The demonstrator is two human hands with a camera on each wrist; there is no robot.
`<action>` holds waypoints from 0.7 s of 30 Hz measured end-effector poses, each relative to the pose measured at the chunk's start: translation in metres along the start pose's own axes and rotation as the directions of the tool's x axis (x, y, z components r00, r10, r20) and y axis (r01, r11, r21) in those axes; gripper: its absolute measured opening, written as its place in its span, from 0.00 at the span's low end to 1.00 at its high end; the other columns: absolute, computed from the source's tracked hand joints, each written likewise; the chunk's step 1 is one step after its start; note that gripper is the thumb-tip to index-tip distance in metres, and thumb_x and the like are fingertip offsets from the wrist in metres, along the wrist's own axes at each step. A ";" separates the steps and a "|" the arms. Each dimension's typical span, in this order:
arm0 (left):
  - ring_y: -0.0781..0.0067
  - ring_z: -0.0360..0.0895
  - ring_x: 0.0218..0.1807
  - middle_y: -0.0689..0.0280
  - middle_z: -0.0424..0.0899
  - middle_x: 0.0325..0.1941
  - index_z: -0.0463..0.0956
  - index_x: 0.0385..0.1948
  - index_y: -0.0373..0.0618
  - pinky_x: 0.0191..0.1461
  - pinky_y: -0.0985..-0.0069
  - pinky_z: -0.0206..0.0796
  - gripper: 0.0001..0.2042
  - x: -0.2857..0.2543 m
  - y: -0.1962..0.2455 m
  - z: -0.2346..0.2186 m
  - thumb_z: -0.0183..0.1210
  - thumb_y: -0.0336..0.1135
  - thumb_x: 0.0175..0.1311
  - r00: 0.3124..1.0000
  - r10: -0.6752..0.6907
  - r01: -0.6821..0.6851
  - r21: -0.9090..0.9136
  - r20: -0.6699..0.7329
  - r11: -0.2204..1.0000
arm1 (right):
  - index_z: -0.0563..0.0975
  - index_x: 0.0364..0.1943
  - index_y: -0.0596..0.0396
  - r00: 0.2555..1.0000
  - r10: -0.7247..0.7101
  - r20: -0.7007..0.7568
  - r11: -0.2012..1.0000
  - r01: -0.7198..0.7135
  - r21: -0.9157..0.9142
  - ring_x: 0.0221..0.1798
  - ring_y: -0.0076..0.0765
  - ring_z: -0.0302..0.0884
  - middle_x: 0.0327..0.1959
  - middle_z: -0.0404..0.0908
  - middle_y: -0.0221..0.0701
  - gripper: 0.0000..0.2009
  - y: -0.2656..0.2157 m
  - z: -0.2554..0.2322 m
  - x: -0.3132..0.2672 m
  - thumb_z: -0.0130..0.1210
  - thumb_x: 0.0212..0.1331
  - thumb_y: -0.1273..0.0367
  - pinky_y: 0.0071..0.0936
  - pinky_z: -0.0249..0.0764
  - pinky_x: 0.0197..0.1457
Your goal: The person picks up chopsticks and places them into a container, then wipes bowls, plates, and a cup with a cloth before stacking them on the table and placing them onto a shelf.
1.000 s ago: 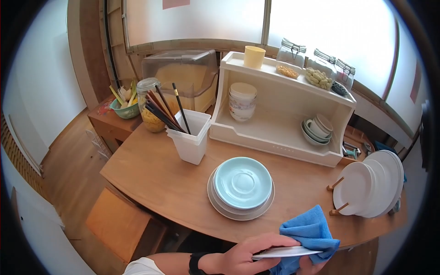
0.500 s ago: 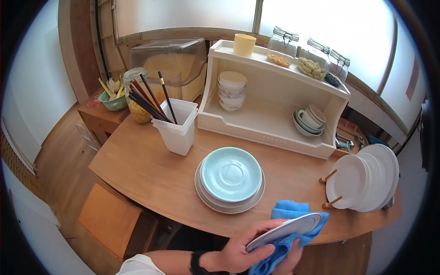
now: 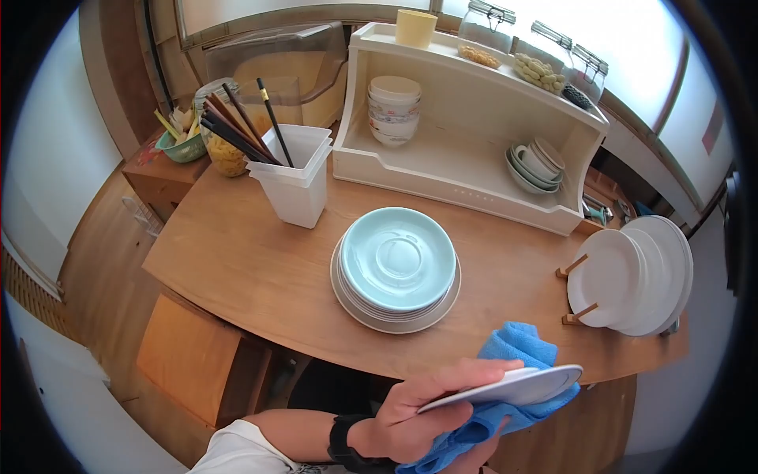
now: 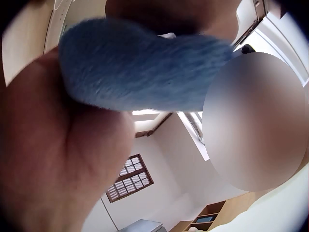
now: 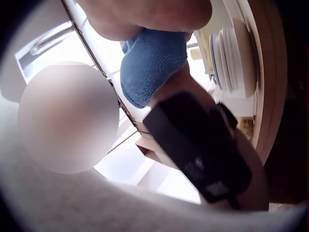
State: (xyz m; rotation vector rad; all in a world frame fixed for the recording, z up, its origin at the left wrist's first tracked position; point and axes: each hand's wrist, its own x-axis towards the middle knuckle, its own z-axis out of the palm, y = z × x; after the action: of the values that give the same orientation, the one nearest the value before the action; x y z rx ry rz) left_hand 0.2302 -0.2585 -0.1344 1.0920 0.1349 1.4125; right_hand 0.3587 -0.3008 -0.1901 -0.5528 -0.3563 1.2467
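My left hand pinches a small white plate at its left edge, fingers over the top and thumb below. The plate is tilted, held up over the front edge of the table. A blue cloth wraps the plate's far side and underside. Beneath it my right hand, mostly hidden, grips the bunched cloth against the plate. Folded cloth fills the top of the left wrist view. Just beyond the hands sits a stack of plates with a light blue plate on top.
White plates stand upright in a wooden rack at right. A white shelf at the back holds bowls and cups, with jars on top. Chopsticks stand in a white plastic holder. A wooden stool is at the left front.
The plate has turned in the hands, from nearly edge-on to showing more of its face, then partly flatter again. The cloth has shifted around it. The head view has tilted downward.
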 end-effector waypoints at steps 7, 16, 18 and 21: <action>0.74 0.68 0.58 0.60 0.70 0.58 0.54 0.66 0.37 0.64 0.74 0.59 0.24 -0.004 -0.007 -0.013 0.48 0.30 0.70 0.992 -0.023 0.055 0.267 -0.122 0.962 | 0.64 0.60 0.64 0.979 -0.031 0.204 0.821 0.141 -0.554 0.54 0.36 0.71 0.53 0.73 0.38 0.27 -0.056 0.013 0.047 0.57 0.61 0.63 0.33 0.67 0.59; 0.67 0.72 0.56 0.52 0.75 0.56 0.63 0.60 0.27 0.61 0.72 0.61 0.28 -0.010 -0.018 -0.017 0.43 0.48 0.74 0.991 -0.052 0.088 0.308 -0.123 0.947 | 0.60 0.62 0.62 0.967 -0.248 0.050 0.889 0.248 -0.385 0.59 0.36 0.67 0.59 0.68 0.38 0.28 -0.003 0.009 0.019 0.43 0.69 0.52 0.35 0.61 0.65; 0.67 0.72 0.56 0.53 0.75 0.56 0.63 0.60 0.28 0.61 0.72 0.61 0.28 -0.008 -0.024 -0.011 0.43 0.49 0.74 0.964 -0.063 0.127 0.241 -0.257 0.962 | 0.57 0.64 0.62 0.982 -0.184 0.046 0.903 0.188 -0.385 0.62 0.37 0.65 0.62 0.65 0.39 0.30 0.018 0.010 -0.004 0.40 0.70 0.51 0.37 0.59 0.67; 0.68 0.71 0.57 0.56 0.74 0.57 0.62 0.60 0.31 0.61 0.73 0.62 0.27 -0.003 -0.031 -0.008 0.41 0.49 0.74 0.915 -0.112 0.157 0.085 -0.388 0.984 | 0.57 0.64 0.67 0.820 -0.316 0.478 0.224 0.553 -0.802 0.65 0.40 0.61 0.65 0.61 0.42 0.29 0.030 -0.037 -0.011 0.46 0.69 0.57 0.38 0.56 0.68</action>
State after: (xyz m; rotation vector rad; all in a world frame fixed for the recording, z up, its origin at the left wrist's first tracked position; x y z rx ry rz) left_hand 0.2461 -0.2505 -0.1607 0.8687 0.5695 1.4919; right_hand 0.3522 -0.3127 -0.2370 -1.1940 -1.3915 0.3876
